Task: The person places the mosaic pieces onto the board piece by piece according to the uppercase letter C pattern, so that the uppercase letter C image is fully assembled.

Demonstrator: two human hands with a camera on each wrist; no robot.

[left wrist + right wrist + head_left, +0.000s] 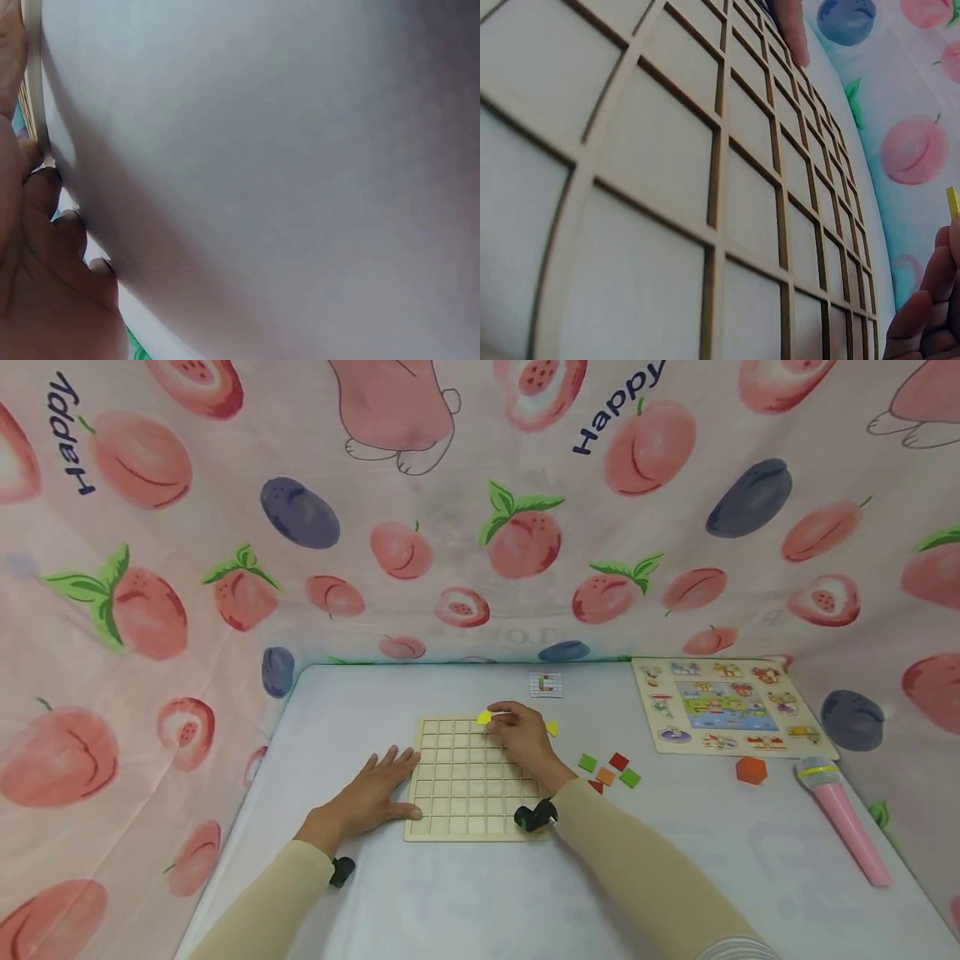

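Note:
A wooden grid board (467,781) lies flat on the white table, its square cells bare where they show. My right hand (523,739) pinches a small yellow piece (483,717) over the board's far edge; its forearm crosses above the board's right side. In the right wrist view the yellow piece (952,201) peeks past the fingertips at the right border. My left hand (372,797) rests at the board's left edge with fingers spread, fingertips and thumb right at the rim. A second yellow piece (552,727) lies just right of the right hand, partly hidden by it.
Right of the board lie green (587,762), orange (605,776) and red (618,761) pieces. Behind it is a small pattern card (546,685). Farther right are a picture puzzle board (660,717), an orange block (751,770) and a pink toy microphone (847,827). A fruit-print cloth (420,510) hangs behind.

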